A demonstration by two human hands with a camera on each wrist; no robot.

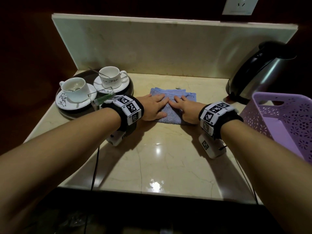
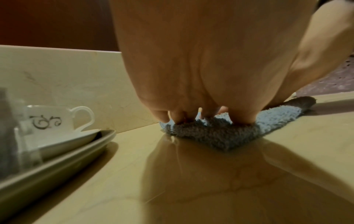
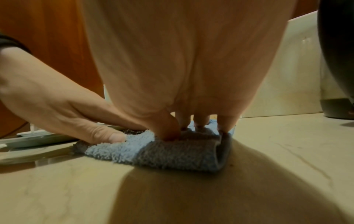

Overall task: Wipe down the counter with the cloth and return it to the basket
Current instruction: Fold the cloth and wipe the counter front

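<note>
Both hands, the left hand [image 1: 152, 107] and right hand [image 1: 186, 109], press flat with straight fingers on the folded blue cloth [image 1: 170, 112] between them on the tabletop [image 1: 160, 157].

Counter [image 1: 158, 159] carries cloth [image 1: 189, 97], tray [image 1: 130, 86], kettle [image 1: 256, 73], basket [image 1: 270, 119].

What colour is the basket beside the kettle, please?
Purple basket, with lacy cut-out walls; head view shows it best.

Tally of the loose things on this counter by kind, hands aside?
Cups: 2
Saucers: 2
Dark tray: 1
Blue cloth: 1
Kettle: 1
Purple basket: 1
Total: 8
</note>
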